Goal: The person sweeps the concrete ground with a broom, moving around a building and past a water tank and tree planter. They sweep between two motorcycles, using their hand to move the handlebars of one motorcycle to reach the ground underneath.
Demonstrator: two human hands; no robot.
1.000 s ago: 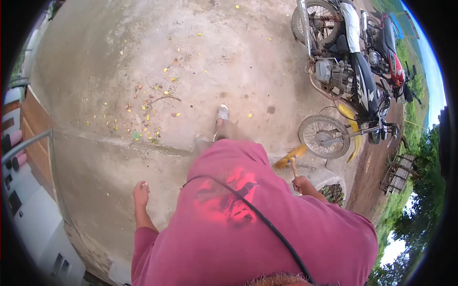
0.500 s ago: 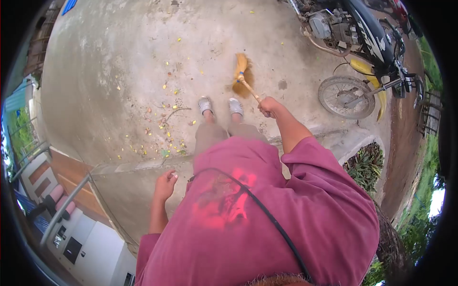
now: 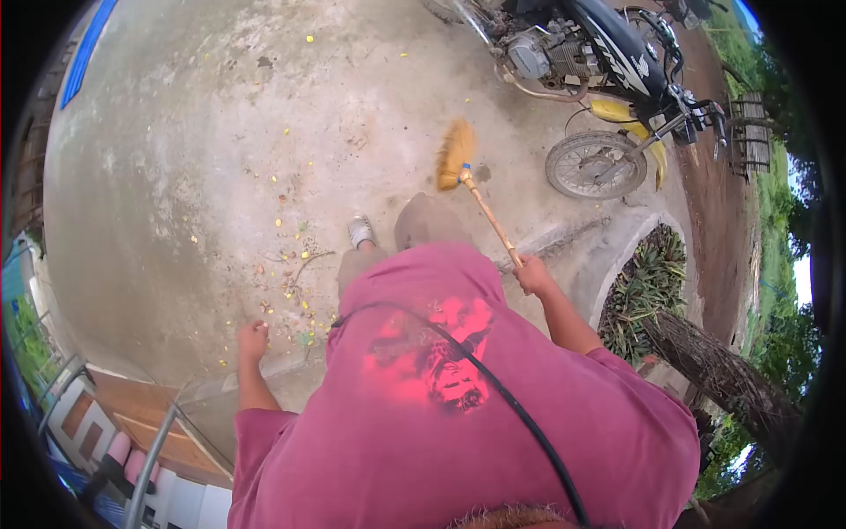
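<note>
My right hand is wrapped round the wooden handle of a broom. Its straw-coloured bristles fan out over the concrete ahead of me, with a blue binding where they meet the handle. To my left, my left hand hangs away from my body, loosely curled with nothing visible in it. Beyond and beside that hand, small yellow leaves, a thin twig and bits of debris lie scattered on the floor. One light-coloured shoe shows below me; a bent knee hides the other foot.
A motorcycle with a yellow front fender stands at the upper right. Nearer on the right are a curved concrete edge with plants and a tree trunk. A metal railing runs at the lower left.
The broom and my right hand have come closer to my body and right, the bristles swinging round. My left hand has moved outward to the left. One knee has risen, and the view has shifted.
</note>
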